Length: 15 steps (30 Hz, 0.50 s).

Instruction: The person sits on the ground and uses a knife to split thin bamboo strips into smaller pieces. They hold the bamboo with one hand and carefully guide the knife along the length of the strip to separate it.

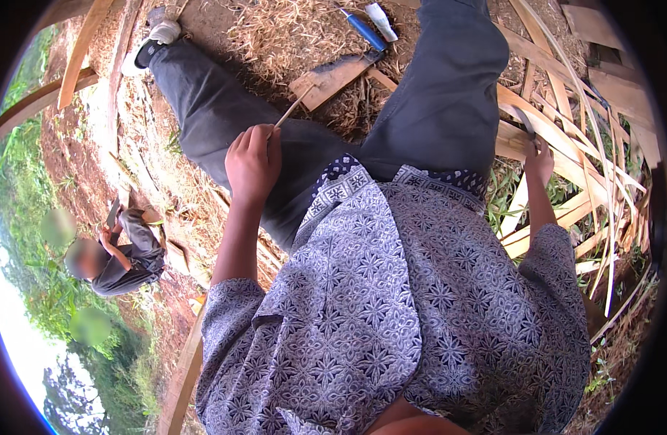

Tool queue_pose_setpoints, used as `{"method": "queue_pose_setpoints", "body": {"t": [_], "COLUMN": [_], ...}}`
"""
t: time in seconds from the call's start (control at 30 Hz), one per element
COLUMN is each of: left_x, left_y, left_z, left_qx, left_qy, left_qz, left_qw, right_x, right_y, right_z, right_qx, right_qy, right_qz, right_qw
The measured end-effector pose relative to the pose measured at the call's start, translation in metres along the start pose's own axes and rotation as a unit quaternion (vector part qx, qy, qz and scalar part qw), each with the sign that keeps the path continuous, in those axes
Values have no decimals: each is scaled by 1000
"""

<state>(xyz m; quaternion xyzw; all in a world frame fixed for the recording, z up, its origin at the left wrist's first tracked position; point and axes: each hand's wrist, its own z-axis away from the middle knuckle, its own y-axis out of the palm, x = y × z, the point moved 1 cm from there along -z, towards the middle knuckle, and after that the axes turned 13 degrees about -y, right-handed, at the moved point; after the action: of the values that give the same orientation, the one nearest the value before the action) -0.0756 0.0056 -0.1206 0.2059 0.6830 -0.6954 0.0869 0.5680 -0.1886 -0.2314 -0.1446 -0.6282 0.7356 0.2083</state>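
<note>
My left hand (253, 163) is closed around a thin wooden stick (293, 106) above my left thigh. The stick's far end points up and to the right, over a flat piece of wood (333, 81) with a dark patch on it. Out to my right, my right hand (539, 161) is closed on a knife, whose narrow grey blade (526, 120) points away from me. Its handle is mostly hidden in my fingers. Long pale split strips (565, 148) lie beside and under that hand.
Beyond the wood piece lie a blue-handled tool (364, 30) and a whitish object (381, 22). Shavings (275, 36) cover the ground between my legs. Boards (601, 29) are stacked at the far right. Another person (130, 254) sits at the left, holding a blade.
</note>
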Motion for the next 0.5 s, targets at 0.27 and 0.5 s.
{"method": "queue_pose_setpoints", "body": {"t": [0.27, 0.5], "left_x": [-24, -39], "left_y": [5, 11], "left_z": [-5, -8], "left_qx": [3, -28], "left_qy": [-18, -11], "left_qz": [26, 29], "left_qw": [999, 999], "right_x": [-4, 238], "right_y": [-27, -160], "right_z": [-58, -102], "right_qx": [-39, -19], "right_qy": [120, -30], "right_qz": [-133, -529], "right_qw": [983, 848]}}
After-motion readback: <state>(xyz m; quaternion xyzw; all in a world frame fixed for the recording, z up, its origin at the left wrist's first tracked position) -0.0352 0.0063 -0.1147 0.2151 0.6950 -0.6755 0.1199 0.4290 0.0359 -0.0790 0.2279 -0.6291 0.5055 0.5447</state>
